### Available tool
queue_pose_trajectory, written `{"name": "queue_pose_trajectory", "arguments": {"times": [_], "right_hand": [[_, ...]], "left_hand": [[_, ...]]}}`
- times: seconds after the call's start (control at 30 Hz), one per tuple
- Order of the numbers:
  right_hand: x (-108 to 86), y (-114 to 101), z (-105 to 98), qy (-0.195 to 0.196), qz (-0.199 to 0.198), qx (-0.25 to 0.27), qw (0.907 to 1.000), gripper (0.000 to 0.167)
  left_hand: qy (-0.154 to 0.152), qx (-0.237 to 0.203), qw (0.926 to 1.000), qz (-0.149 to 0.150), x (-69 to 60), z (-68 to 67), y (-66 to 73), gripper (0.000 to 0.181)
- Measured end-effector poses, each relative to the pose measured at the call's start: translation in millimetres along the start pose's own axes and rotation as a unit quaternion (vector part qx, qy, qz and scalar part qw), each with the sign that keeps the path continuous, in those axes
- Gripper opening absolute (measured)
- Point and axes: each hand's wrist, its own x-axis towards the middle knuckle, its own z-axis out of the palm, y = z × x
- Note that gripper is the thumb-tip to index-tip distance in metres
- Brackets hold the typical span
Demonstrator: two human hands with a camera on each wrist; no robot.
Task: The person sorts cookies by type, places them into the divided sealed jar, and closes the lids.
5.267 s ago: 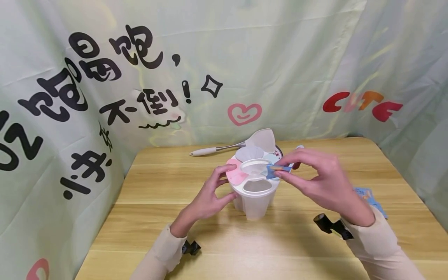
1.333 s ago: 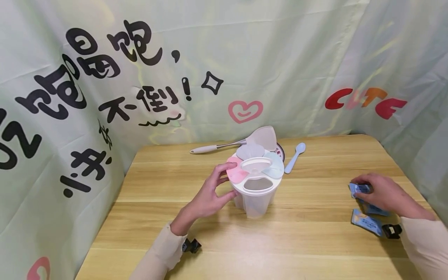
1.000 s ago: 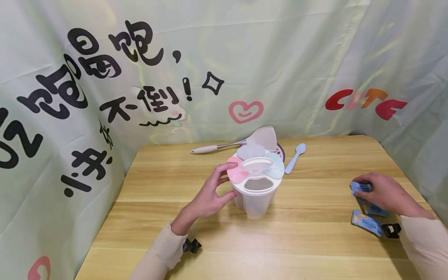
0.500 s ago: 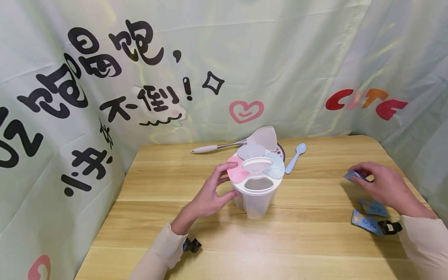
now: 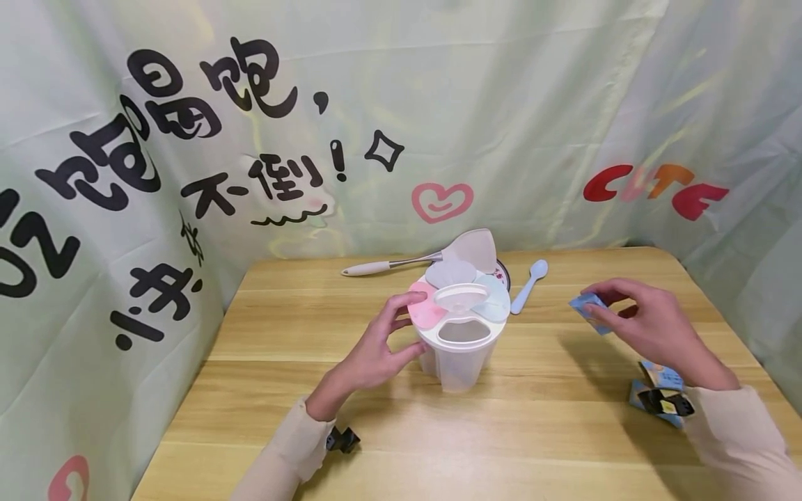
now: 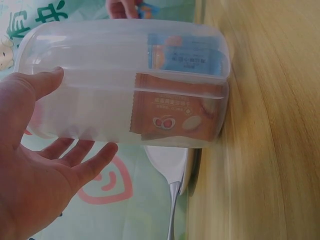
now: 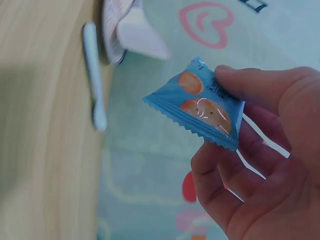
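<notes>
A translucent compartmented storage container (image 5: 460, 369) stands upright on the table. It has a pink lid (image 5: 427, 314), a lilac one, a pale blue one and a white flap (image 5: 460, 298) raised over the front opening. My left hand (image 5: 376, 344) grips its left side between thumb and fingers. Through the wall, the left wrist view shows a blue snack packet (image 6: 187, 54) and an orange snack packet (image 6: 175, 107) in separate compartments. My right hand (image 5: 651, 323) pinches another blue biscuit packet (image 7: 197, 102), held above the table right of the container.
Partly covered by my right wrist camera, more blue packets (image 5: 664, 376) lie on the right of the table. A light blue spoon (image 5: 529, 287) rests right of the container. Behind it lie a spatula (image 5: 470, 249) and a partly hidden dark-rimmed plate (image 5: 503, 275). Printed fabric walls surround the table.
My right hand, earlier at the container with a blue packet, went to the pile on the right, lifted a packet and moved left with it. My left hand stays on the container.
</notes>
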Motion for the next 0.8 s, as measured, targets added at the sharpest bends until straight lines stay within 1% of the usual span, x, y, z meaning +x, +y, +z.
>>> {"name": "queue_pose_trajectory", "arguments": {"times": [0.17,0.37,0.5,0.63,0.8], "right_hand": [[3.2,-20.4,4.8,0.012,-0.017,0.022,0.9995,0.027],[6.3,-46.2,11.0,0.019,-0.059,0.04,0.9973,0.032],[8.1,-61.5,12.2,0.031,-0.088,0.049,0.9944,0.036],[7.7,-75.3,11.0,0.04,-0.109,0.06,0.9914,0.04],[6.6,-91.7,8.2,0.053,-0.141,0.079,0.9854,0.046]], "left_hand": [[-0.001,0.001,1.0,-0.001,0.0,0.1,-0.7,0.077],[-0.001,0.002,1.0,-0.003,-0.6,0.3,-2.1,0.077],[-0.001,0.003,1.0,-0.003,-0.5,0.4,-1.7,0.076],[0.0,0.003,1.0,-0.001,-0.1,0.4,-1.1,0.076],[0.001,0.002,1.0,0.001,0.4,0.9,-1.1,0.076]]}}
